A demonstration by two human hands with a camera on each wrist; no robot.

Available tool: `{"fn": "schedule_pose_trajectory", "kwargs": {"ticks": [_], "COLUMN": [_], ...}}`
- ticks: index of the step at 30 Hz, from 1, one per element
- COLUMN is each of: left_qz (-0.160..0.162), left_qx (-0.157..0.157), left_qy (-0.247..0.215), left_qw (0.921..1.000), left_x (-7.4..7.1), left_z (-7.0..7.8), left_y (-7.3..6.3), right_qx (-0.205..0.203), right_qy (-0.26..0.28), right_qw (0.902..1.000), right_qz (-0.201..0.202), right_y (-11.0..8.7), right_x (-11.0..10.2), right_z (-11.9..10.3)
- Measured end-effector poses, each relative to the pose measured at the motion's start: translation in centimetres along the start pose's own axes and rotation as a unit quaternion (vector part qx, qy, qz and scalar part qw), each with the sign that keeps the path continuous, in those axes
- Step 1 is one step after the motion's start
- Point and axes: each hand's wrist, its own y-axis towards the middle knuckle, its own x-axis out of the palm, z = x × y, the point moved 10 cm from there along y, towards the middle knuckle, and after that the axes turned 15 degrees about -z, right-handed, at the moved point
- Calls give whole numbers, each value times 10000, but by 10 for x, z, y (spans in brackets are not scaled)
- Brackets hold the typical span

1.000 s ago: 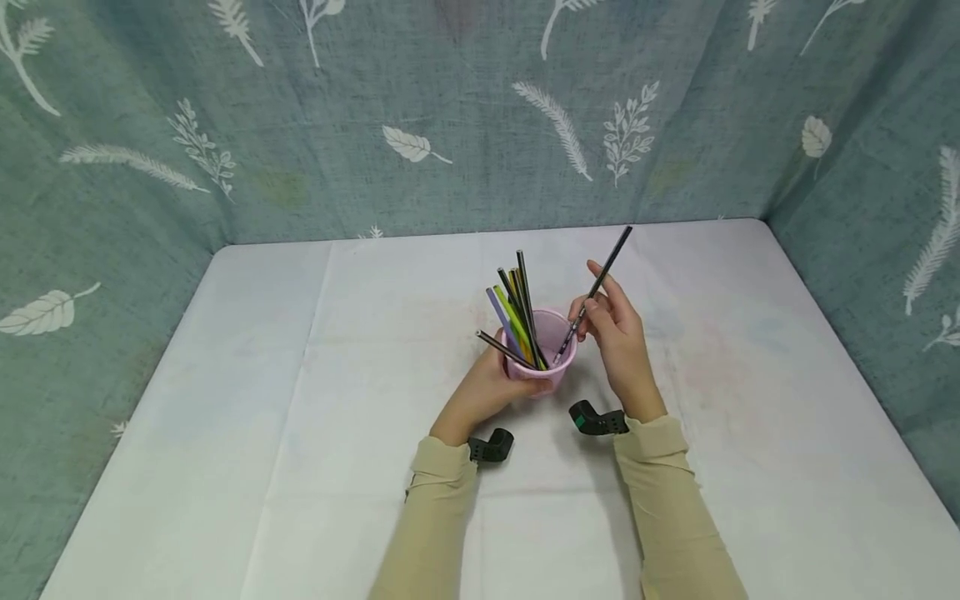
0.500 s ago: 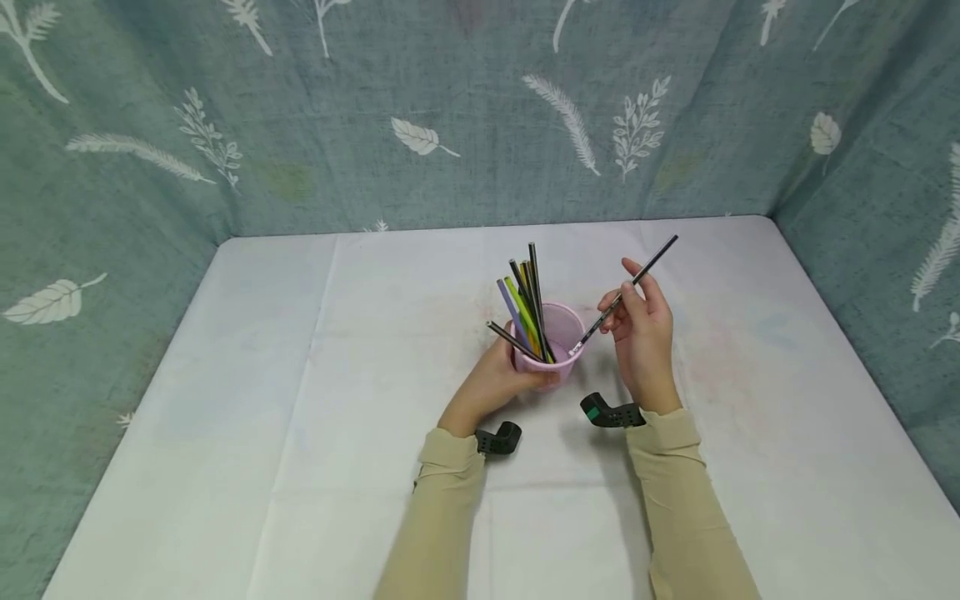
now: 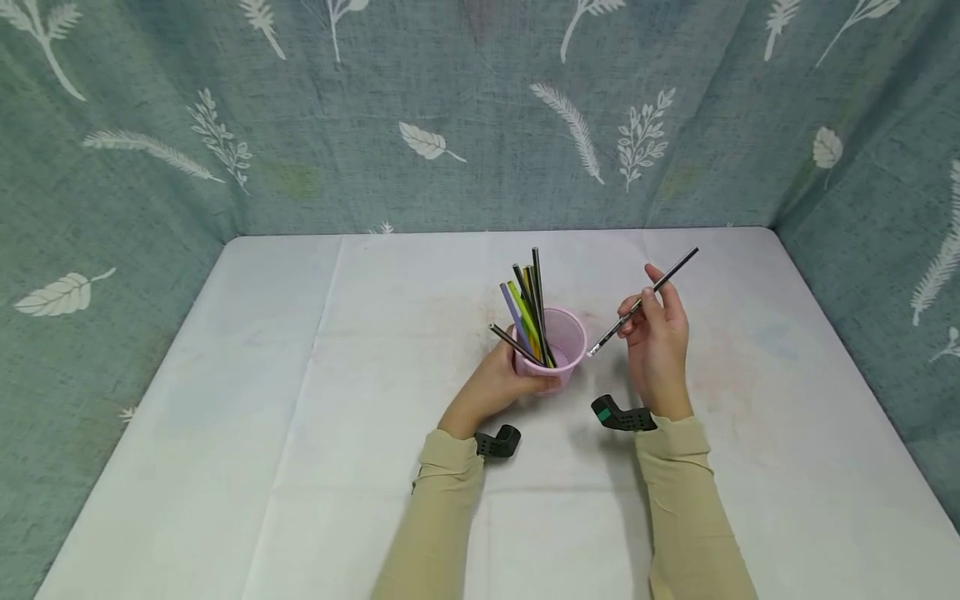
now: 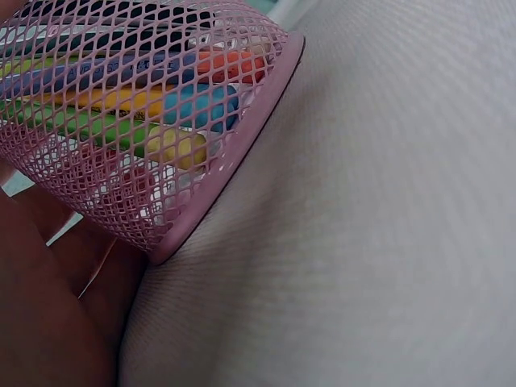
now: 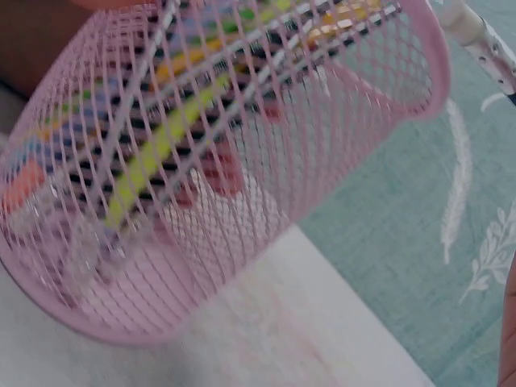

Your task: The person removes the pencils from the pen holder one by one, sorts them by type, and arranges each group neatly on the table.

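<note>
My left hand (image 3: 495,385) grips a pink mesh pen cup (image 3: 573,343) around its lower left side, thumb across the front. Several pencils (image 3: 537,304), black, purple, green and yellow, stand in it bunched toward the left, and one black pencil (image 3: 506,338) leans far out over the left rim. Through the mesh in the left wrist view, their orange, blue and yellow ends sit near the cup's base rim (image 4: 234,165). My right hand (image 3: 660,354) pinches a black pencil (image 3: 679,267) slantwise, its white lower end just outside the cup's right rim.
A white cloth (image 3: 360,433) covers the table. Behind it and along both sides hangs a green leaf-patterned curtain (image 3: 480,167). Black wrist mounts (image 3: 497,442) sit on both wrists, below the cup.
The right hand has moved right, taking its pencil from inside the cup out past the right rim and tilting it lower. The left hand still holds the cup in nearly the same place.
</note>
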Motion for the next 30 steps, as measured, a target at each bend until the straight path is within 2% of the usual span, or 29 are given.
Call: {"fn": "schedule_pose_trajectory", "kwargs": {"ticks": [5, 10, 14, 19, 23, 30], "left_qz": [18, 18, -17, -45, -49, -25], "left_qx": [12, 27, 24, -84, -112, -151], "left_qy": [-64, -37, 0, -12, -14, -35], "left_qw": [10000, 10000, 10000, 10000, 9999, 9999], "left_x": [-2, -1, 0, 1, 2, 2], "left_z": [0, 1, 2, 0, 0, -1], "left_y": [-1, 0, 0, -1, -1, -1], "right_qx": [252, 908, 1620, 2320, 2610, 2941], "right_qy": [-181, -571, -1228, -1989, -2478, -2744], "right_qw": [9995, 9939, 9787, 9517, 9329, 9152], "right_qz": [85, 248, 291, 278, 127, -262], "right_y": [1, -1, -7, -13, -14, -17], "right_x": [-7, -16, -24, -30, -31, -30], "right_z": [2, 15, 31, 47, 54, 65]}}
